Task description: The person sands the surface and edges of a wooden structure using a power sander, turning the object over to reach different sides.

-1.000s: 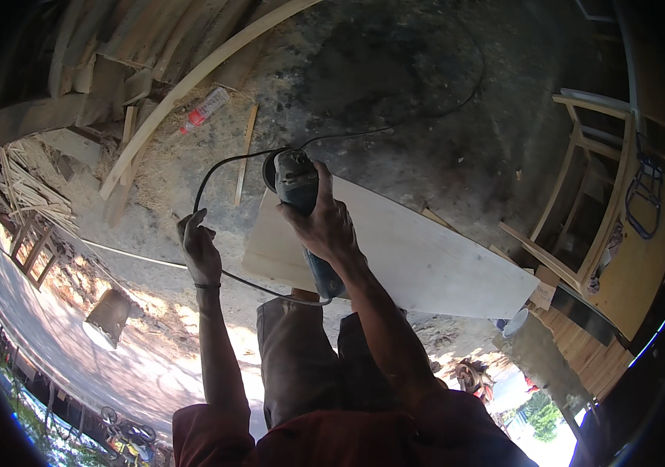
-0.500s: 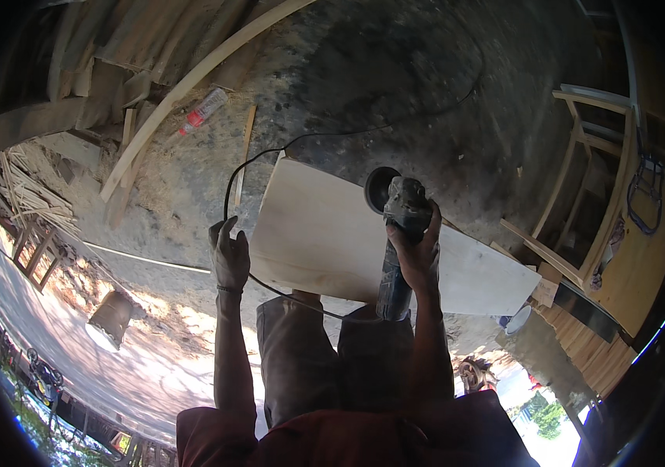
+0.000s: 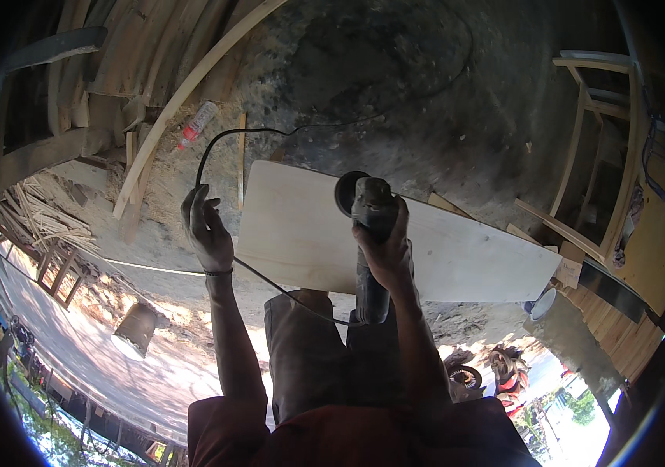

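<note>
My right hand [image 3: 385,251] is wrapped round the dark body of an angle grinder [image 3: 373,286], its round disc [image 3: 350,193] at the far end. The grinder is over a pale, wide wooden board [image 3: 293,226], which lies across in front of my legs; whether the disc touches it, I cannot tell. To the left of the board, my left hand [image 3: 209,232] is raised with curled fingers round the black power cord [image 3: 227,134]. From that hand the cord runs down to the grinder's rear end, and its other side trails away over the floor.
Stacked planks [image 3: 145,54] and a long curved strip [image 3: 192,82] lie at the far left, near a plastic bottle [image 3: 196,124] with red on it. A wooden frame [image 3: 593,156] stands on the right, above a white bucket [image 3: 544,303]. Thin offcuts [image 3: 48,214] are piled left.
My left hand has moved left and upward with the cord, pulling its loop further left. The grinder in my right hand has shifted left over the board. The whole view has shifted a little.
</note>
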